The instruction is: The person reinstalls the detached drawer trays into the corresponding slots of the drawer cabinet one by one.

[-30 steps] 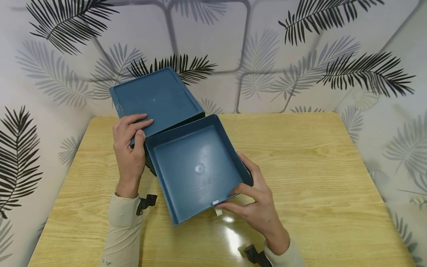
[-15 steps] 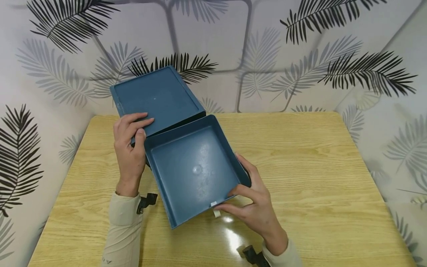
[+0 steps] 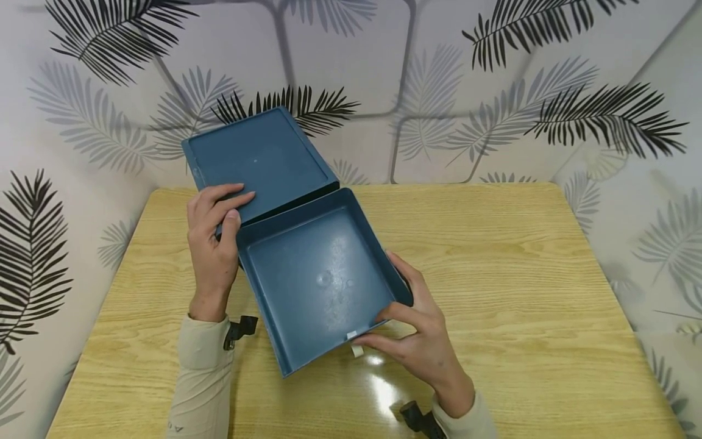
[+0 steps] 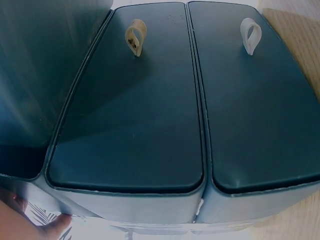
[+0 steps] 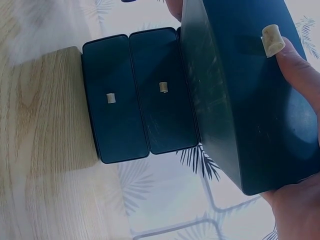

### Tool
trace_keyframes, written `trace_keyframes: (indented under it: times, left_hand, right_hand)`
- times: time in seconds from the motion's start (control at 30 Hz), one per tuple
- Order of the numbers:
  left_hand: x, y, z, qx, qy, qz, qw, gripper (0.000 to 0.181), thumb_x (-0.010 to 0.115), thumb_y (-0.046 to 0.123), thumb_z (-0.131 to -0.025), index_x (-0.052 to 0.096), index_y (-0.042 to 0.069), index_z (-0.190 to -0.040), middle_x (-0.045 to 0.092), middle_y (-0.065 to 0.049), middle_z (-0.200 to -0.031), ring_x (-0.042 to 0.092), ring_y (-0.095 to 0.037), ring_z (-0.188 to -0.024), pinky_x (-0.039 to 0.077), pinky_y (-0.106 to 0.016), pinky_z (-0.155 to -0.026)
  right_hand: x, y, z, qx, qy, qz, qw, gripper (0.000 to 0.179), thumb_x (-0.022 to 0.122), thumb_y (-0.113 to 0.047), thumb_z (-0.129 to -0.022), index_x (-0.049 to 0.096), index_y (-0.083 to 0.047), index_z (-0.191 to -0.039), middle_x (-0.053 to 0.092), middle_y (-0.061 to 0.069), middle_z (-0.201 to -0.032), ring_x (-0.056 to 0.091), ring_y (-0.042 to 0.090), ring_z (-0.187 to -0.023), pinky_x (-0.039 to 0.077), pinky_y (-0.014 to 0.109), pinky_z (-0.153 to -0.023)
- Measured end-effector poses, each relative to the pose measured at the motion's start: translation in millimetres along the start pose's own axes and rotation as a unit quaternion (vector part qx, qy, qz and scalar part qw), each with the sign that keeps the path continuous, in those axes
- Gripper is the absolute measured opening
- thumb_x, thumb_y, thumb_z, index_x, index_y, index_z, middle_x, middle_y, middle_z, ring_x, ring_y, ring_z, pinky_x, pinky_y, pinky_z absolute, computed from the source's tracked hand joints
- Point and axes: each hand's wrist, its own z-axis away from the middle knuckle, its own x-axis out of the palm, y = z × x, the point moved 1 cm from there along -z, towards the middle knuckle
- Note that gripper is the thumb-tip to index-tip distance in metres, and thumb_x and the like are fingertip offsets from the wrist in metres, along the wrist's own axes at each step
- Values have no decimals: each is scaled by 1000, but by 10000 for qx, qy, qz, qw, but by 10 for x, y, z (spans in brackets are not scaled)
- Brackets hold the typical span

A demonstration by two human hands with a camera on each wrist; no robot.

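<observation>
A dark blue set of stacked drawers (image 3: 252, 161) stands at an angle on the table, its top drawer (image 3: 323, 274) pulled far out with a bare inside. My left hand (image 3: 211, 250) rests on the unit's front left corner, fingers on top and thumb by the front edge. My right hand (image 3: 425, 338) grips the pulled drawer's front right corner, one finger bent over the front wall, the thumb beside the pale pull tab (image 5: 273, 41). Two lower drawers, the middle one (image 4: 130, 115) and the bottom one (image 4: 260, 110), are pushed in, each with a loop tab.
The wooden table (image 3: 521, 292) stretches out on both sides of the unit. Behind it rises a wall covering (image 3: 439, 91) with a leaf print. A small black camera mount (image 3: 241, 332) sits on the left sleeve, another (image 3: 419, 421) on the right.
The pulled drawer and my right hand have shifted slightly left since the first frame. My left hand stays on the unit's corner.
</observation>
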Motion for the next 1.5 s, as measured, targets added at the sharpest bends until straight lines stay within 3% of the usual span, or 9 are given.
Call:
trace_keyframes:
  times: [0.2, 0.43, 0.53, 0.8, 1.17, 1.5]
  left_hand:
    - [-12, 51, -1, 34, -38, 59, 10000, 35, 47, 3, -101, 78, -6, -114, 66, -29, -129, 48, -40, -132, 28, -39, -120]
    - [-13, -136, 7, 122, -90, -5, 9999, 35, 48, 7, -102, 79, -2, -116, 66, -25, -131, 47, -38, -133, 28, -39, -120]
    - [-20, -152, 5, 134, -129, -3, 9998, 34, 48, 7, -102, 79, -2, -116, 66, -25, -132, 47, -38, -133, 27, -39, -120]
    - [-34, 12, -6, 148, -195, 74, 9997, 33, 49, 4, -101, 78, -5, -115, 66, -28, -130, 47, -41, -132, 27, -39, -120]
    - [-36, -265, 18, 145, -194, -51, 9997, 33, 51, 7, -102, 79, 1, -116, 67, -22, -133, 47, -35, -134, 27, -39, -120]
    - [-64, -296, 15, 136, -315, -36, 9994, 34, 50, 10, -103, 80, 5, -118, 67, -18, -135, 46, -30, -136, 26, -39, -121]
  right_hand:
    - [1, -4, -13, -75, 4, -57, 10000, 28, 90, -38, -77, 69, -20, -72, 43, 33, -157, 46, 41, -146, 40, 31, -121]
    - [6, -7, -10, -56, -48, -5, 10000, 29, 90, -38, -77, 69, -19, -72, 43, 31, -158, 46, 40, -146, 40, 30, -120]
    - [6, -8, -19, -97, -32, -20, 9999, 29, 90, -38, -77, 70, -18, -72, 44, 31, -157, 47, 41, -146, 40, 30, -121]
    - [3, -8, -26, -104, -34, -21, 9999, 28, 90, -38, -77, 70, -19, -72, 45, 31, -157, 46, 40, -147, 39, 31, -121]
    - [8, -9, -24, -30, -56, -32, 10000, 28, 90, -38, -77, 70, -19, -71, 44, 30, -158, 47, 39, -146, 40, 30, -121]
    - [20, -21, -45, -39, -77, -84, 9999, 29, 90, -37, -77, 70, -18, -71, 44, 29, -158, 46, 40, -146, 40, 31, -121]
